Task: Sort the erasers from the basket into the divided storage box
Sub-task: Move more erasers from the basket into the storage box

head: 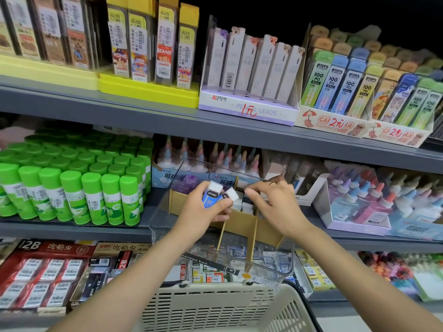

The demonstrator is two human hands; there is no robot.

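A clear plastic storage box sits on the edge of the middle shelf, jutting out over a cream basket that is cut off by the bottom of the view. Cardboard dividers split the box into compartments. The near compartments are see-through, so the packets on the lower shelf show through them and it is hard to tell what, if anything, lies inside. What the basket holds is hidden by its slatted wall.

The left hand is over the left part of the box, fingers curled around two erasers with blue-and-black sleeves and white ends pointing up and to the right. The lower halves of both erasers are covered by the fingers. The right hand reaches over the far right compartments, with thumb and forefinger brought together at the tips; whether they pinch anything is too small to make out. A ring shows on one finger. More white-ended erasers stand in a far compartment between the two hands, partly hidden by them.

To the left stand rows of green-capped glue sticks. To the right are glue bottles in a display carton. The upper shelf carries pencil lead boxes.
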